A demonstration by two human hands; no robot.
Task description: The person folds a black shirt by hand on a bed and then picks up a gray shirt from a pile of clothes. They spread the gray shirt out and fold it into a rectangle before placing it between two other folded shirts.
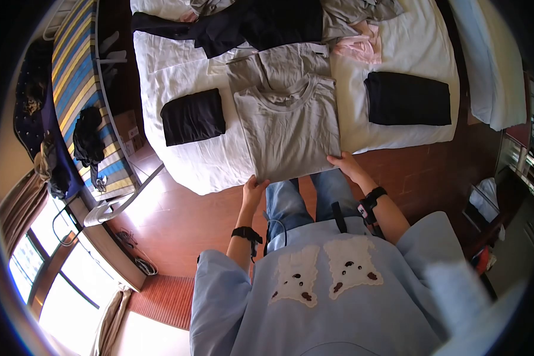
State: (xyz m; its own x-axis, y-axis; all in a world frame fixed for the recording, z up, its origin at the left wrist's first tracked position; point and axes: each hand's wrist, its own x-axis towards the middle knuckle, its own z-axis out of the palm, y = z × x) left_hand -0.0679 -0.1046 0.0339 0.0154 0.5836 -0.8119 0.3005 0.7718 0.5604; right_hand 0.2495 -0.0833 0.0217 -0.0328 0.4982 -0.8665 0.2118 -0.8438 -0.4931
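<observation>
A grey T-shirt (pixel 291 130) lies partly folded on the bed, its neckline facing away from me. My left hand (pixel 255 188) pinches its near left corner at the mattress edge. At the near right corner, my right hand (pixel 345 165) grips the same hem between thumb and fingers. To the left of the shirt rests a folded black garment (pixel 193 117). Another folded black garment (pixel 408 99) lies to the right. Beyond the shirt's collar, more grey cloth (pixel 273 68) is spread out, partly under a black garment (pixel 261 26).
The white-sheeted bed (pixel 154 71) stands in front of me. Pink cloth (pixel 359 46) lies on its far part. At left is a striped ironing board (pixel 77 71) with a black item (pixel 88 136) on it. Brown floor (pixel 184 222) runs along the bed's near edge.
</observation>
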